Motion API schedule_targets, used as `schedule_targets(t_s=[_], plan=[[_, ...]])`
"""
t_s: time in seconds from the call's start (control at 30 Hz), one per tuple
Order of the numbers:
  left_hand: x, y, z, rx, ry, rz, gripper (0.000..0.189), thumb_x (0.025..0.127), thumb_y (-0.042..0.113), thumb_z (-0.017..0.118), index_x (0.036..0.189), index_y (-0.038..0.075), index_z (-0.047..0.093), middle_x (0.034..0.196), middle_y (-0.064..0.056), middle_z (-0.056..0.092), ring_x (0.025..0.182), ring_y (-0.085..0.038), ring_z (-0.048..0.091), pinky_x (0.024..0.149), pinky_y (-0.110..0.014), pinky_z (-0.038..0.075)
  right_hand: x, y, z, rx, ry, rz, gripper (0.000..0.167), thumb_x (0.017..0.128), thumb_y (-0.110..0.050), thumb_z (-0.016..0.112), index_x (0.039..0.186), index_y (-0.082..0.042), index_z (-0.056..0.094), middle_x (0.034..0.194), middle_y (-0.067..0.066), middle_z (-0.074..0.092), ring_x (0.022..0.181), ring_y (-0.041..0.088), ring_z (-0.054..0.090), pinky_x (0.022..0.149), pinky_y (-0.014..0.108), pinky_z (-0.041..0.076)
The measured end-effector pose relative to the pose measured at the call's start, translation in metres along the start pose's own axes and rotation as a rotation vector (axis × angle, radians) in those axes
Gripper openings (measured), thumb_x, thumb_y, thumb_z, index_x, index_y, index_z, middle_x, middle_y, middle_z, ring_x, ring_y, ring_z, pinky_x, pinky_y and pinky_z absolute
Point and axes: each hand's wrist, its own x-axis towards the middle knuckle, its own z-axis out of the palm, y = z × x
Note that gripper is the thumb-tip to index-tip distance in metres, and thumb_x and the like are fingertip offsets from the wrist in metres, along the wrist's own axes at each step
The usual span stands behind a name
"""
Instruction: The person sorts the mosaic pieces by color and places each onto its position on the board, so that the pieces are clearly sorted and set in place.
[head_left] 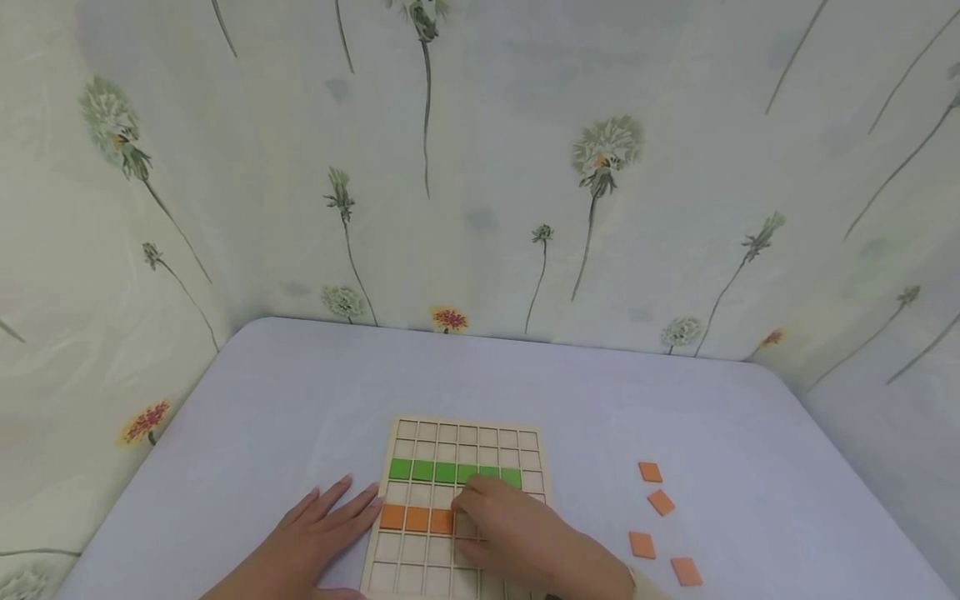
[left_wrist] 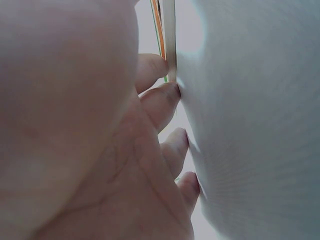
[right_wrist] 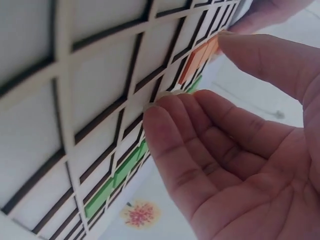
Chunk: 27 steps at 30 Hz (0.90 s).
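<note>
The fingers (right_wrist: 172, 145) of the right hand (head_left: 513, 525) are being held curved, close together, over the grid board (head_left: 414, 547); whether a tile is being pinched cannot be told. Just beside, 3 orange tiles (head_left: 416, 519) are being held in 1 row. Level, square pressing is being advised, while the board's left edge is being touched by the left hand (head_left: 318, 529), fingers spread. On the tabletop (head_left: 585, 392), 4 loose tiles (head_left: 642, 545) are lying.

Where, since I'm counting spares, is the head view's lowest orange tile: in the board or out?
Out: the orange tile lies on the tabletop, apart from the board, to its right.
</note>
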Motion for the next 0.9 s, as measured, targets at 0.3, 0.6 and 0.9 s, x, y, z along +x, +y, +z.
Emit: schedule_targets(t_s=[0.3,0.6,0.9], plan=[[-0.001,0.0,0.0,0.081,0.058,0.063,0.095,0.09,0.079,0.056,0.157,0.012,0.05,0.162,-0.003,0.046,0.147,-0.044,0.04,0.122,-0.055,0.024,-0.017,0.01,-0.005,-0.008,0.023,0.035,0.027,0.091,-0.022,0.076,0.115,-0.01,0.073,0.108,-0.007,0.064,0.098,0.007,0.06,0.088,0.028,0.055],[0.0,0.004,-0.004,0.076,0.024,0.043,0.096,0.089,0.079,0.057,0.158,0.011,0.049,0.162,-0.005,0.046,0.147,-0.045,0.039,0.109,-0.071,0.035,-0.033,0.02,-0.012,0.032,0.022,0.079,0.024,0.094,-0.022,0.075,0.113,-0.009,0.072,0.106,-0.007,0.062,0.094,0.007,0.059,0.085,0.031,0.056],[-0.001,0.004,-0.001,0.031,0.037,0.025,0.094,0.088,0.078,0.059,0.157,0.014,0.051,0.162,-0.002,0.046,0.149,-0.043,0.037,0.11,-0.065,0.031,-0.049,0.03,-0.012,0.044,0.041,0.068,0.019,0.094,-0.02,0.074,0.111,-0.01,0.07,0.103,-0.008,0.063,0.092,0.006,0.057,0.082,0.03,0.054]])
